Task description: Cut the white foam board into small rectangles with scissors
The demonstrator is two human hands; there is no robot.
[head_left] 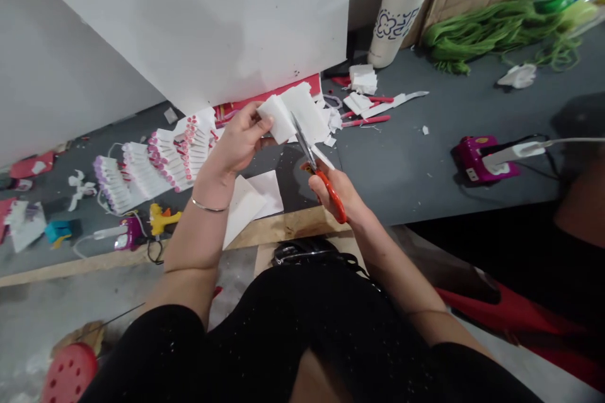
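My left hand (243, 135) pinches a small white piece of paper (277, 118) between thumb and fingers, above the dark table. In my right hand (333, 189) is a pair of scissors (332, 195) with orange-red handles. Their blades point away from me and lie along the right edge of the held paper. A larger white sheet (305, 110) shows just behind the blades; whether it is joined to the held piece I cannot tell. Two loose white sheets (258, 195) rest on the table near its front edge, below my hands.
At left lie rows of pink and purple-tipped sticks (158, 157), a yellow clip-like object (163, 219) and a purple device (127, 234). To the right are a craft knife (401, 102), white bottle (394, 16), green yarn (486, 31) and purple power box (486, 160). Another person sits at far right.
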